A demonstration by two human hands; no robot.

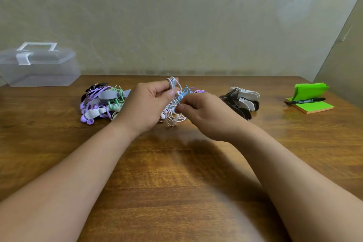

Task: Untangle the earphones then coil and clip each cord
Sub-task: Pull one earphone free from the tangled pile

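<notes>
While left hand (149, 104) holds white earphone cord (173, 83) looped over its forefinger, right hand (210, 118) pinches the same cord (blue and purple strands (188, 90) tangled behind) above wooden table (176, 173) centre.

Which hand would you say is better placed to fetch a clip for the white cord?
Probably right: the right hand lies nearer the clip pile, while the left hand holds the white cord.
</notes>
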